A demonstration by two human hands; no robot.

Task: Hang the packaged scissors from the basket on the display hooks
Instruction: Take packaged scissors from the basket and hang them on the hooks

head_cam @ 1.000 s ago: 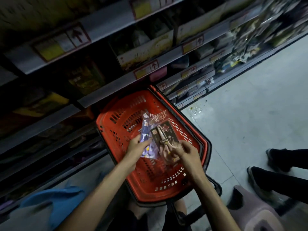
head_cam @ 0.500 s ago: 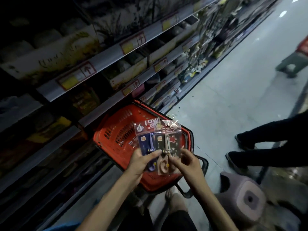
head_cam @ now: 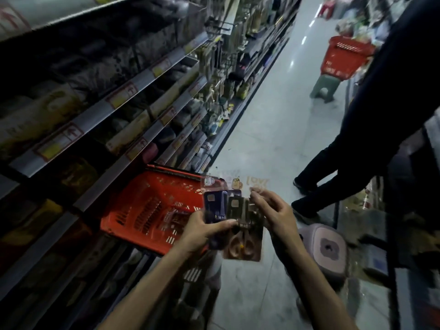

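Note:
My left hand (head_cam: 204,231) grips a fan of packaged scissors (head_cam: 240,231) from below, thumb across their fronts: a blue-carded pack (head_cam: 215,206) on the left and a dark pack with pink-handled scissors in front. My right hand (head_cam: 273,211) pinches the upper right edge of the packs. They are held above the right side of the red basket (head_cam: 152,208), which sits low against the shelving. Display hooks (head_cam: 220,29) with hanging goods show far up the aisle on the left.
Shelves (head_cam: 114,103) with price tags run along the left. A person in dark clothes (head_cam: 371,120) stands close on the right. A pink stool (head_cam: 327,251) sits under my right arm. Farther away, a second red basket (head_cam: 344,58) rests on a green stool (head_cam: 323,88).
The packs have come up out of the basket, held in both hands. My view has lifted from the basket toward the aisle, and my right hand has shifted to the packs' upper edge.

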